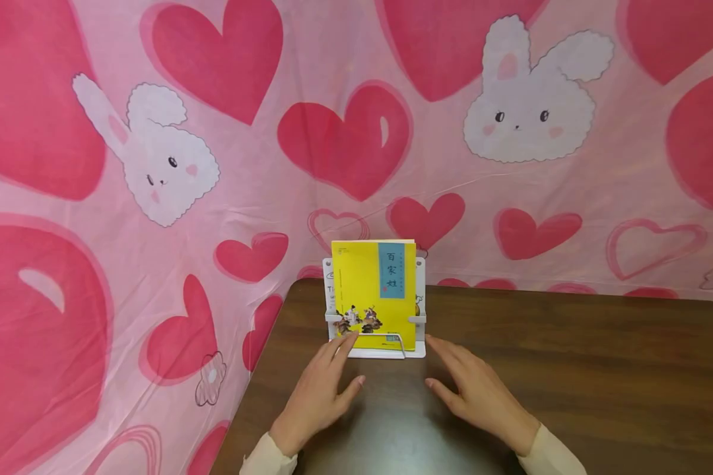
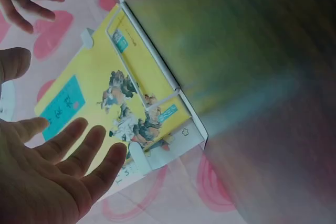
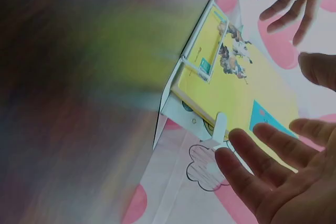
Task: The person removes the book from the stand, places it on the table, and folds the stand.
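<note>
A yellow book [image 1: 362, 284] with a blue title panel stands upright on a white book stand [image 1: 420, 284], leaning on its back plate. Side clips and a wire bar [image 2: 128, 72] at the front keep the book in place. My left hand [image 1: 317, 389] is at the stand's near left, fingers extended and thumb apart. On the near right, my right hand [image 1: 481, 392] has its fingers extended toward the stand. Neither hand holds anything. Whether the left fingertips touch the stand I cannot tell. Both wrist views show spread fingers before the book [image 3: 247, 72].
The stand is on a dark brown wooden table [image 1: 570, 369], near its back left corner. Behind and to the left hangs a pink cloth [image 1: 440, 171] printed with hearts and white rabbits. The tabletop reaches far to the right.
</note>
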